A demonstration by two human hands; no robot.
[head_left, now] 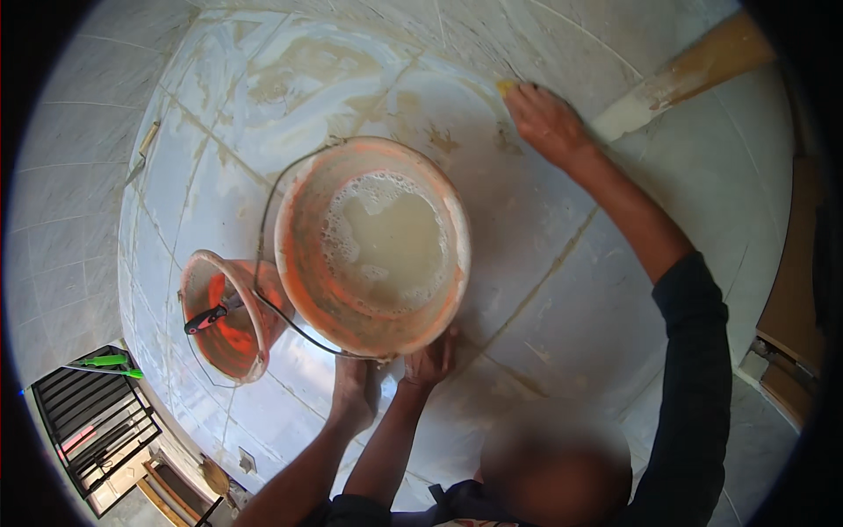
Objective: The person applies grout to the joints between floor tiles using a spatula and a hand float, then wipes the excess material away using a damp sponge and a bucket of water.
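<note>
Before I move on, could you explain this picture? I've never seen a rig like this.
There is no machine here: a person works with two bare hands. The one picture comes from a fisheye camera on that person's head, looking down, so straight edges bend toward the rim.

Below is a smeared, tiled floor. On it stands a large orange bucket of cloudy, foamy water. Left of it is a smaller orange bucket, with a black-and-red handle showing inside. A scraper-like tool lies farther left.

The right hand holds a small yellow piece. The left hand is at the large bucket's near side, partly hidden, so its grip is unclear.
</note>
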